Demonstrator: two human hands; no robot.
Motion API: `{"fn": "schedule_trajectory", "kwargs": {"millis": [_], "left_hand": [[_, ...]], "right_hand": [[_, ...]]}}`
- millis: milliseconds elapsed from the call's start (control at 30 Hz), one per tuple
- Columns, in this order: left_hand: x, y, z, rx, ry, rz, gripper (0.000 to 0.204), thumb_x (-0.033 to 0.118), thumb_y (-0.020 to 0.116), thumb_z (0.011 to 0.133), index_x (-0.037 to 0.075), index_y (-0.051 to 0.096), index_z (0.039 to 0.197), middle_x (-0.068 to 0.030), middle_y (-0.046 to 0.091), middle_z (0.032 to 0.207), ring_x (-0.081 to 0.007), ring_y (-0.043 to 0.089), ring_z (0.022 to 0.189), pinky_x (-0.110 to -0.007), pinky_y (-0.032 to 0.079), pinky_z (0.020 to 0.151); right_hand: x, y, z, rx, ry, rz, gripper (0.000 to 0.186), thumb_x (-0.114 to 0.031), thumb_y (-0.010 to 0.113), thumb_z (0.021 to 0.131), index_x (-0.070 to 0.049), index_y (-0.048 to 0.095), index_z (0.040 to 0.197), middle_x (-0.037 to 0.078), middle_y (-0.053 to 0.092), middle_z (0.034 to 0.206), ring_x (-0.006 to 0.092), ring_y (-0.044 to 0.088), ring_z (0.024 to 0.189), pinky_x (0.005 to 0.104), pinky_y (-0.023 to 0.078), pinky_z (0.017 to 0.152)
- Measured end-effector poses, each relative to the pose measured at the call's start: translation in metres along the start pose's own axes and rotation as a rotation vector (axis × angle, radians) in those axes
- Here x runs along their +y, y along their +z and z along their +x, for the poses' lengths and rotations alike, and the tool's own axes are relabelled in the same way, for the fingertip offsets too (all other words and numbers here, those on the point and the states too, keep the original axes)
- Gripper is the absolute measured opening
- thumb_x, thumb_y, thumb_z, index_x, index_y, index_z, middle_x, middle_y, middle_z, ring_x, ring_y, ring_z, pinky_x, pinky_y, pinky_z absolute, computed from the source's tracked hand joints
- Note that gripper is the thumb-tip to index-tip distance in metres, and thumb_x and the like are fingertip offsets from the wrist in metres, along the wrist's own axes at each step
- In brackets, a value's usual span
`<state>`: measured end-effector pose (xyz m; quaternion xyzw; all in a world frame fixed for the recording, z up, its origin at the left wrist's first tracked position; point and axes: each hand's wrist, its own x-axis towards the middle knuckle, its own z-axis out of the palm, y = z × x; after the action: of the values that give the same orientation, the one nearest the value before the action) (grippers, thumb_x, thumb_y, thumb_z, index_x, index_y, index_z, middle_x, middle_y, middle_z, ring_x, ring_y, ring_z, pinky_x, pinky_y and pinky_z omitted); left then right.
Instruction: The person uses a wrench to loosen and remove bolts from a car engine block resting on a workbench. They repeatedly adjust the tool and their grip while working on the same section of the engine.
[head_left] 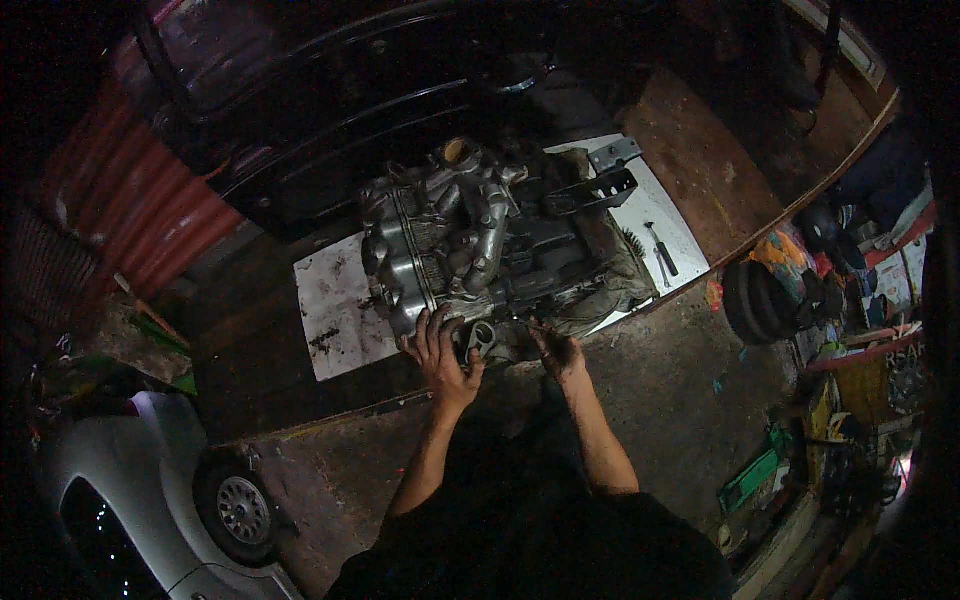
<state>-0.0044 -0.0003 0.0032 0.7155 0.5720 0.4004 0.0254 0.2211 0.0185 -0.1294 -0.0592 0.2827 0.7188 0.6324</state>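
Grey metal, dull and grimy, made up the engine (470, 240), which lay on a pale board (335, 285) over the brown tabletop (270, 395), in front of the person. The left hand (447, 362) was at its near edge, fingers spread and thumb apart, just beside a hollow round fitting (484, 332); whether that grip was clamped on the fitting, I could not tell. The right hand (562, 357) was near it along the same edge, and shadow hid whether its grip was apart or together on anything. Right of the engine lay a crumpled cloth (622, 283) and a black-handled tool (664, 258).

With dirty fingers and perhaps oily metal, the fitting, if loose, could have slipped and dropped off the near side to the floor (660, 375). Dim light could have led a finger into a pinch or onto a sharp edge. Dark crumbs (325, 341) lay on the board's left part and, if brushed that way, might have fouled the fitting's hollow.
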Motion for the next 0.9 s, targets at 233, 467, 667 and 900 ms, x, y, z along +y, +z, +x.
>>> {"fn": "schedule_trajectory", "kwargs": {"millis": [233,467,667,900], "left_hand": [[0.000,-0.002,0.001,0.008,0.004,-0.013,0.046,0.041,0.043,0.083,0.005,0.050,0.110,-0.0105,0.041,0.130,-0.0298,0.023,0.129,-0.057,0.003,0.101],[0.000,0.000,0.000,-0.013,-0.009,-0.041,0.046,0.042,0.043,0.084,0.005,0.051,0.109,-0.0105,0.040,0.130,-0.0293,0.021,0.130,-0.058,0.001,0.101],[0.000,0.002,0.000,0.011,-0.009,-0.058,0.047,0.044,0.043,0.083,0.005,0.052,0.108,-0.0112,0.041,0.129,-0.0298,0.021,0.130,-0.059,0.001,0.101],[0.002,-0.002,-0.006,0.000,-0.028,-0.033,0.048,0.044,0.042,0.082,0.005,0.052,0.107,-0.0123,0.042,0.127,-0.0305,0.023,0.129,-0.058,0.003,0.101]], "right_hand": [[0.013,0.003,-0.004,-0.087,-0.059,-0.138,0.046,-0.010,0.032,0.088,0.006,0.027,0.130,0.027,0.032,0.131,0.0426,0.038,0.118,0.0525,0.035,0.101],[0.012,-0.007,-0.001,-0.062,-0.085,-0.100,0.049,-0.011,0.048,0.079,0.008,0.036,0.123,0.026,0.038,0.127,0.0405,0.039,0.118,0.0486,0.037,0.101],[0.021,-0.013,0.002,0.037,-0.193,-0.337,0.033,-0.005,0.049,0.081,0.010,0.047,0.110,0.024,0.047,0.119,0.0368,0.045,0.113,0.0419,0.038,0.101],[0.007,-0.042,0.008,-0.280,0.240,-0.178,0.024,-0.003,0.040,0.086,0.003,0.051,0.106,0.016,0.054,0.111,0.0277,0.053,0.101,0.0352,0.047,0.084]]}}
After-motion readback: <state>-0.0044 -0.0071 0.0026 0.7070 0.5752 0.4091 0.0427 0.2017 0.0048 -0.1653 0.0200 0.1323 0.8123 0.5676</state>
